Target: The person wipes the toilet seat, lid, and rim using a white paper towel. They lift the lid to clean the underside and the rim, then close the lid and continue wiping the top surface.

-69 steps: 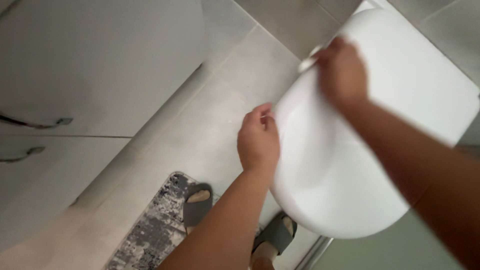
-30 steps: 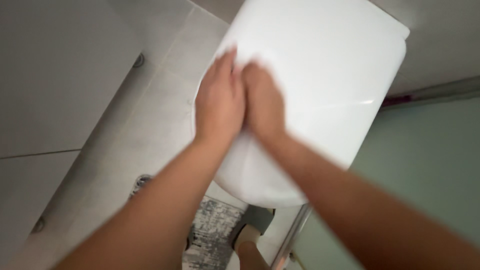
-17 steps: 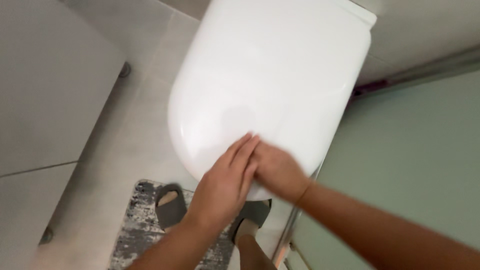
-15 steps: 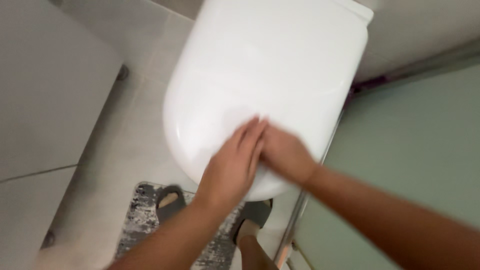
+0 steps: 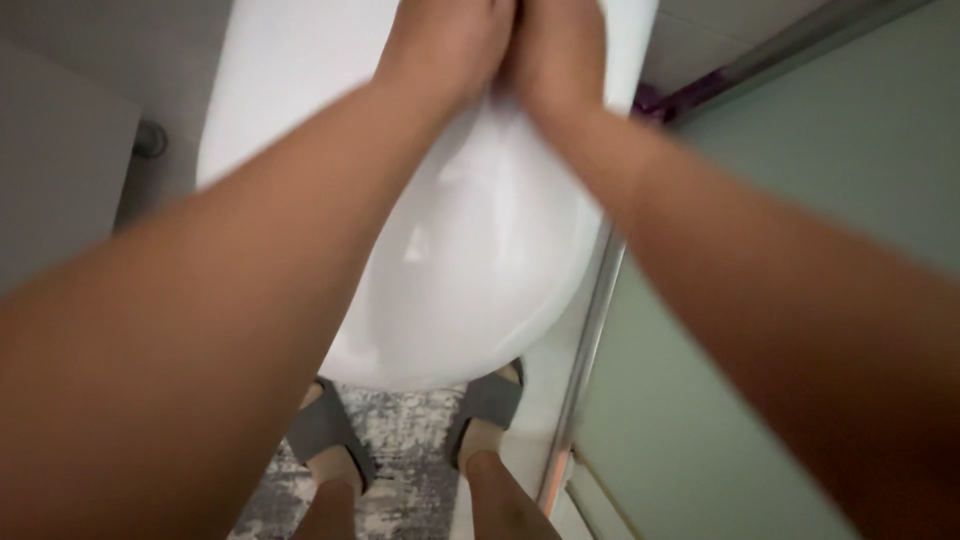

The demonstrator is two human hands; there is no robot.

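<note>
Both arms extend forward, nearly straight, over the closed white toilet lid (image 5: 470,250). The left hand (image 5: 445,40) and right hand (image 5: 560,50) lie side by side, touching each other, palms down on the far part of the lid. The fingertips run off the top edge of the view, so whether the fingers are spread or together cannot be told. The lid fills the centre; below its near rim stand two grey slippers (image 5: 335,440) on a mottled grey mat (image 5: 410,470).

Both arms stretched forward, left hand (image 5: 450,40) and right hand (image 5: 560,45) touching
</note>
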